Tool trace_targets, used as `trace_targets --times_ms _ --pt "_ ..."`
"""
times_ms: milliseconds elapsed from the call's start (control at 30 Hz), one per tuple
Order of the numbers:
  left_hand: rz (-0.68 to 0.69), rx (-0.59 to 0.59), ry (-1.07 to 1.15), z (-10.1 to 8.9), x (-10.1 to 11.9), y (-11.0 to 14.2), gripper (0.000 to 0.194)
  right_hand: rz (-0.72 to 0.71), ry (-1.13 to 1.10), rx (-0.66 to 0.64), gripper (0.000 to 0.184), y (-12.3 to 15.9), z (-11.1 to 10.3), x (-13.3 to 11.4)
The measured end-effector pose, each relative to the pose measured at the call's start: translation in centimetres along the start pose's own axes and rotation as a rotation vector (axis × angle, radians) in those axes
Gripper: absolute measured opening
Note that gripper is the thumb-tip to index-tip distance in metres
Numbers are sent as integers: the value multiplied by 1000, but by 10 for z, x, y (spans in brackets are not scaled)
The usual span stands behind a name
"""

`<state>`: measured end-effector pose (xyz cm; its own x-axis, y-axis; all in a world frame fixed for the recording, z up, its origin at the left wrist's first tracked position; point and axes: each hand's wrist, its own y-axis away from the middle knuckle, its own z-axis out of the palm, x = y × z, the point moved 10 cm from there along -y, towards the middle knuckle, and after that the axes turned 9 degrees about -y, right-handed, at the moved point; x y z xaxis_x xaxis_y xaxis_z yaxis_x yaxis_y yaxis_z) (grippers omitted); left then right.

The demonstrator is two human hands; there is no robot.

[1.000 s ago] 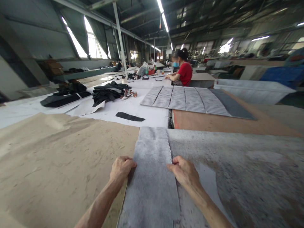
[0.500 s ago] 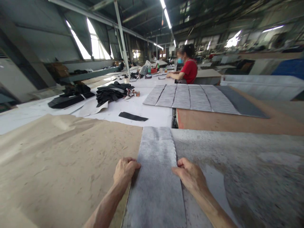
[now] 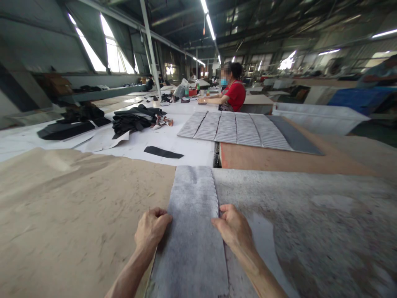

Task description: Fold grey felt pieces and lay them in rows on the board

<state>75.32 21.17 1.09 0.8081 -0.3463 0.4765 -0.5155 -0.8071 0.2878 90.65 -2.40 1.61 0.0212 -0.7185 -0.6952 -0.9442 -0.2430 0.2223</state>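
A long strip of grey felt-like fabric (image 3: 192,231) lies lengthwise in front of me, its right edge scalloped near the far end. My left hand (image 3: 151,229) is closed at the strip's left edge, thumb on top and fingers curled under or beside it. On the opposite edge, my right hand (image 3: 235,229) pinches the fabric between thumb and forefinger. Both hands sit at about the same distance along the strip. Brown paper (image 3: 77,207) lies under my left forearm, and a mottled grey surface (image 3: 310,219) spreads to the right of the strip.
Beyond the paper, a white table (image 3: 195,149) carries a black strip (image 3: 163,152) and a heap of black pieces (image 3: 133,120). Rows of grey ribbed strips (image 3: 226,128) lie on a board at the right. A co-worker in a red top (image 3: 236,97) sits farther back.
The view swings right, then back left. Both hands keep hold of the strip's edges in nearly the same place. The co-worker's arms reach farther forward over the table.
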Motion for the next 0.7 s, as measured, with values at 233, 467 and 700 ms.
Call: trace_targets --times_ms 233,467,700 --pt "-10 10 -7 -1 0 0 14 10 -16 16 30 1 -1 1" --pt "2 39 -10 -4 1 2 13 -3 -12 14 30 2 -3 -3" --pt "38 62 -51 -6 4 2 13 -5 69 32 30 4 -3 -5"
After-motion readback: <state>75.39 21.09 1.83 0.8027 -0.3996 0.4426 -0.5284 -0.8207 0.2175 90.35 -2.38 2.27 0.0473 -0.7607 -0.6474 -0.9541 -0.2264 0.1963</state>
